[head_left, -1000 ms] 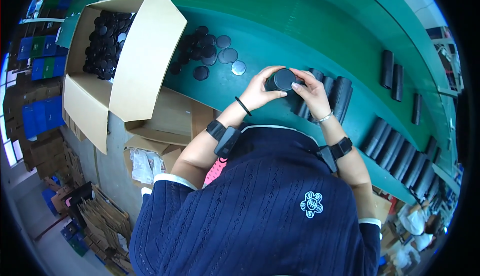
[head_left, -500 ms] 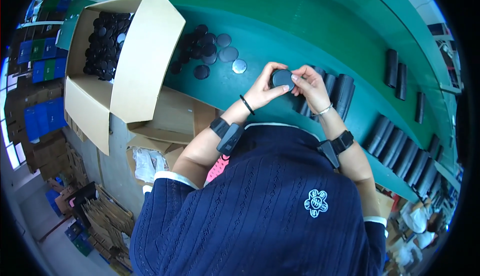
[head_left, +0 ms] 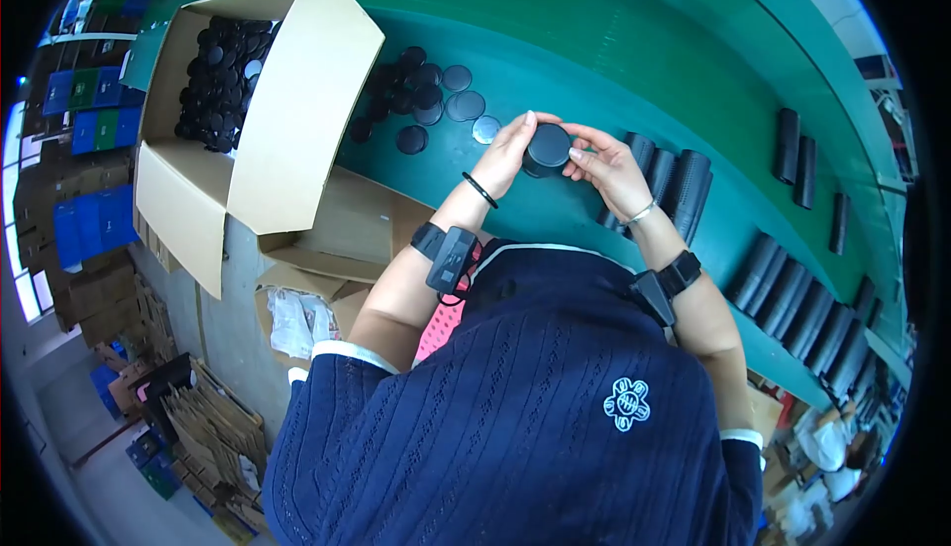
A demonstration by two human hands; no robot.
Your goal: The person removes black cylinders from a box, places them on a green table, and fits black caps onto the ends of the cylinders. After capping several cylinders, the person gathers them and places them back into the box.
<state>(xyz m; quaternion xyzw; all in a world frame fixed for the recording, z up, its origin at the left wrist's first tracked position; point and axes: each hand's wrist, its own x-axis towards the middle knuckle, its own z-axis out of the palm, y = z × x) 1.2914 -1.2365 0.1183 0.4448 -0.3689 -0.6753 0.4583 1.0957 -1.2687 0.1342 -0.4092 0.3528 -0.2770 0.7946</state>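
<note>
Both hands meet over the green table around a round black cap [head_left: 548,147], whose flat face is turned up. A short dark side shows under its rim, and whether a tube sits beneath it I cannot tell. My left hand [head_left: 508,157] grips the cap's left side, fingers at the far edge. On the right side, my right hand [head_left: 610,168] pinches the rim between thumb and fingers. Several loose black discs [head_left: 411,100] lie left of my hands, and one shiny silver-faced disc [head_left: 485,130] lies close to my left fingers. Black ribbed tubes [head_left: 686,184] stand beside my right hand.
An open cardboard box [head_left: 302,100] full of black discs [head_left: 223,80] stands at the left. More black tubes [head_left: 802,303] line the table's right part, with a few [head_left: 788,145] on the far ledge. Other cardboard boxes [head_left: 347,224] sit below the table's near edge.
The cap has shifted slightly left and its face has turned more upward. My left thumb has come off its face, and my right fingers have moved along the rim.
</note>
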